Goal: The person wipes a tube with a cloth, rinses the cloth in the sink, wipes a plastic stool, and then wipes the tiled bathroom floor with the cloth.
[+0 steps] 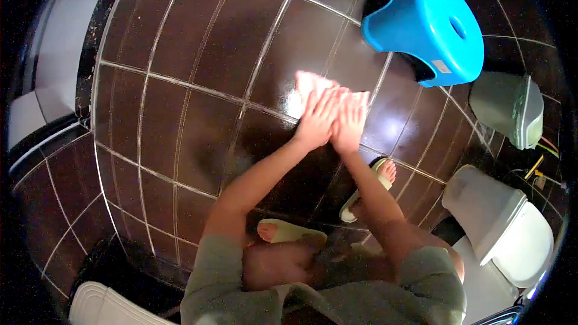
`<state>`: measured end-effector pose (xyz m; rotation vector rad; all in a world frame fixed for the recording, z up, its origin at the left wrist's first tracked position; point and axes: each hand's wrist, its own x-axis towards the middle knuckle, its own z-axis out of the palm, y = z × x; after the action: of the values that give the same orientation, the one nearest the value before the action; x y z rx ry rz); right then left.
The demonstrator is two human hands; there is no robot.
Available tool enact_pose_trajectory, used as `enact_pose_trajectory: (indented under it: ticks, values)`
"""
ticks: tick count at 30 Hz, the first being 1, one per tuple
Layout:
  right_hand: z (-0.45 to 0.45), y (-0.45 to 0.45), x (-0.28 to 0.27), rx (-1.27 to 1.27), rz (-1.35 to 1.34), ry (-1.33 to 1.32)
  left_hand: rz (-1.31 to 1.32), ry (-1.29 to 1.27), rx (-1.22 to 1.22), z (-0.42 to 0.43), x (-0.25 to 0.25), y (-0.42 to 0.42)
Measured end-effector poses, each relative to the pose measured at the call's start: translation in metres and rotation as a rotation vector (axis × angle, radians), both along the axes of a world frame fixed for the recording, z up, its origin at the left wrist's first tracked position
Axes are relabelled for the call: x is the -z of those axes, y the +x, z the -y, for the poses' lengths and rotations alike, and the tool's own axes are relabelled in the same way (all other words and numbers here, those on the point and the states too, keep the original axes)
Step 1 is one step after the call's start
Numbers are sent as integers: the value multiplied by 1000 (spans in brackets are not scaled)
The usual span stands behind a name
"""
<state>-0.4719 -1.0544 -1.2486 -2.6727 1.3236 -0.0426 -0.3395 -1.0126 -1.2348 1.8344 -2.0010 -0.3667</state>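
Observation:
A pink cloth [305,82] lies on the dark brown tiled floor [223,42], under both of my hands. My left hand [319,117] rests flat on it with fingers stretched forward, covering its middle. Just to the right, my right hand [348,123] presses flat on the cloth's right side, fingers also extended and touching the left hand. The part of the cloth beneath my palms is hidden. Light reflects off the tiles around it.
A blue plastic stool [448,24] stands ahead to the right. Beyond it are a grey-green bin [500,108] and a whitish bin [484,204] beside a white lid [530,244]. My slippered feet [385,171] are below my arms. White furniture [114,307] sits at lower left.

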Motion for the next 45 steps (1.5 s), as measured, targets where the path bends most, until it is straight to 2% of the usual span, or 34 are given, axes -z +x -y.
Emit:
enact_pose_trajectory:
  ticks: [4,7,9,10,13,15,19,20,23,27,31,36,40,43,45]
  values:
    - [50,-13,5,184,50,-132,221,-79,78,67,11,-13]
    - [67,-7,11,246,40,-222,164,-187,-8,77,19,-11]
    - [67,7,14,287,27,-258,117,-122,-57,69,19,0]
    - [69,22,7,305,84,-184,94,-89,-87,62,17,9]
    - [73,68,5,82,55,-187,-37,-97,-209,42,18,44]
    - [62,105,3,-15,2,-129,7,-68,-337,23,16,72]
    - [27,172,5,-323,144,0,163,-27,-605,-32,17,116]
    - [17,192,-6,-368,171,22,179,-12,-650,-43,3,125]
    - [-1,215,-12,-491,220,30,294,78,-733,-76,7,132]
    - [-15,205,-19,-613,205,76,216,97,-779,-90,4,114]
    - [-45,155,-20,-616,185,223,116,246,-693,-131,6,68]
    - [-99,104,-21,-656,147,297,40,174,-626,-191,9,25]
    - [-94,128,-16,-757,194,301,104,34,-622,-196,10,48]
    - [-76,184,-18,-811,228,271,135,260,-752,-174,10,90]
    - [-66,222,-17,-801,229,168,134,147,-784,-157,16,122]
